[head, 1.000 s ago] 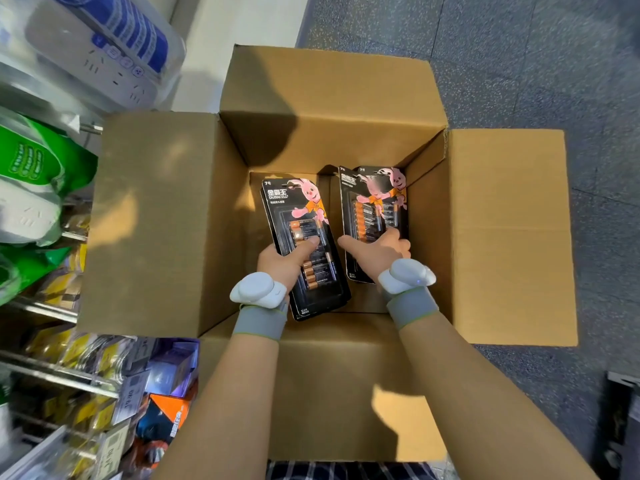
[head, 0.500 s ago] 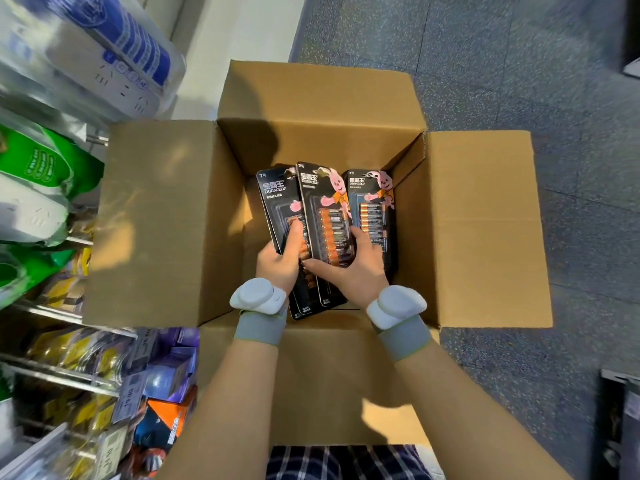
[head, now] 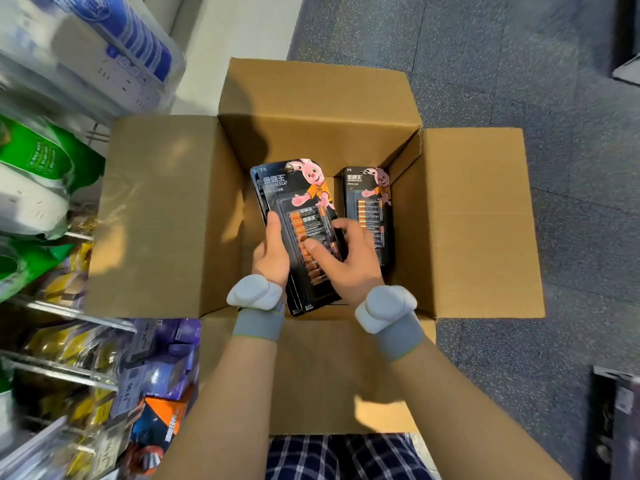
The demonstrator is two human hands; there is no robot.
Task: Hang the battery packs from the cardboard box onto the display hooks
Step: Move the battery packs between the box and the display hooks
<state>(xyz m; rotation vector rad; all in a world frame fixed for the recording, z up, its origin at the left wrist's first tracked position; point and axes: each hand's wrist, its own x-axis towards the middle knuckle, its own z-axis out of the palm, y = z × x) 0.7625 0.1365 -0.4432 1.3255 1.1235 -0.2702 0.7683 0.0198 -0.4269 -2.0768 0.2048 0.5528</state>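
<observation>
Floor: grey speckled floor (head: 519, 81), running past the far and right sides of the box.
Shelves: one rack of shelves (head: 69, 368) along the left, holding blurred packets and price tags; it stands close to the box's left flap.
Cardboard box: one cardboard box (head: 318, 109), open at the top, with all four flaps folded outward (far, left, right and near).
Held battery packs: at least two held battery packs (head: 298, 202), stacked face up. A second edge peeks out behind the top-left corner, and the exact count cannot be told. They are raised and tilted over the left half of the box opening.
Loose battery pack: one loose battery pack (head: 369, 199) shows its face in the box's far right corner, against the right wall; whether more lie beneath it cannot be told.
Left hand: the left hand (head: 272, 254) grips the stack's left edge, thumb lying along the front; the rest of the hand is hidden behind the stack.
Right hand: the right hand (head: 349, 261) pinches the stack's right side, thumb pressed on the battery blister and fingers (head: 341, 224) curled at the edge.
Wrist bands: two grey wrist bands (head: 254, 327), one on each forearm, each carrying a white pod.
Edges and room: a strip of bare cardboard shows between the stack and the loose pack, and another between the stack and the left inner wall.
</observation>
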